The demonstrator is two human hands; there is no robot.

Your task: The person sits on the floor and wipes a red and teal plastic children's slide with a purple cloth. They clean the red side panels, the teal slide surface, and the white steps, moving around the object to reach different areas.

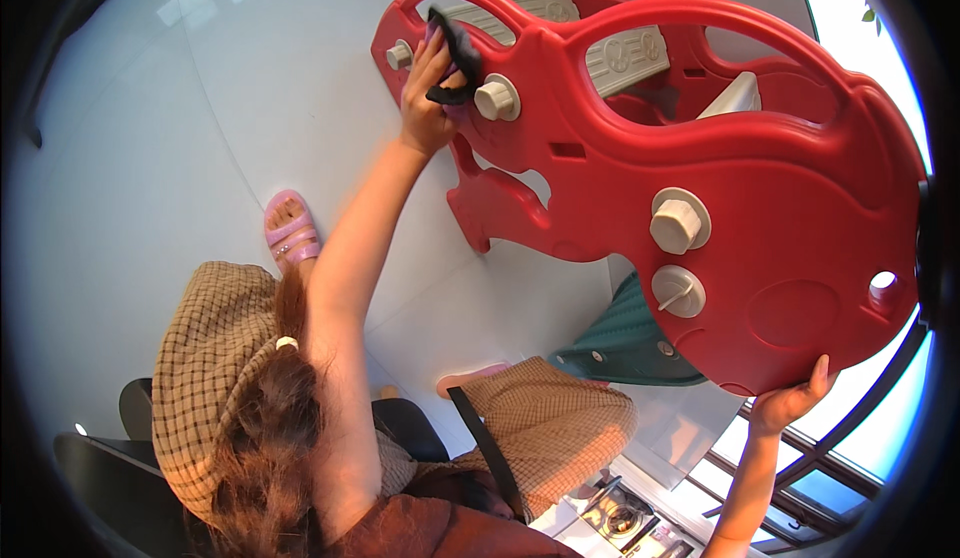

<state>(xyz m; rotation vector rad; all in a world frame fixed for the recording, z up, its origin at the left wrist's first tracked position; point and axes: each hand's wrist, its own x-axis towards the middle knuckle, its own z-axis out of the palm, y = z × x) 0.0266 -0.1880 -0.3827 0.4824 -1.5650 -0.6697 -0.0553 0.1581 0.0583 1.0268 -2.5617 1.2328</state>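
A large red plastic side panel of a children's play structure stands before me, with beige plastic knobs on it. My left hand presses a black and purple cloth against the panel's upper left part, beside a beige knob. My right hand touches the panel's rounded lower edge from below, palm up with a finger along its face. Behind the panel are beige step boards and a second red side panel. A round beige knob with a fin sits low on the near panel.
A green plastic piece lies below the panel. A black chair stands at the lower left. My foot in a pink sandal rests on the pale tiled floor. Dark-framed windows are at the lower right.
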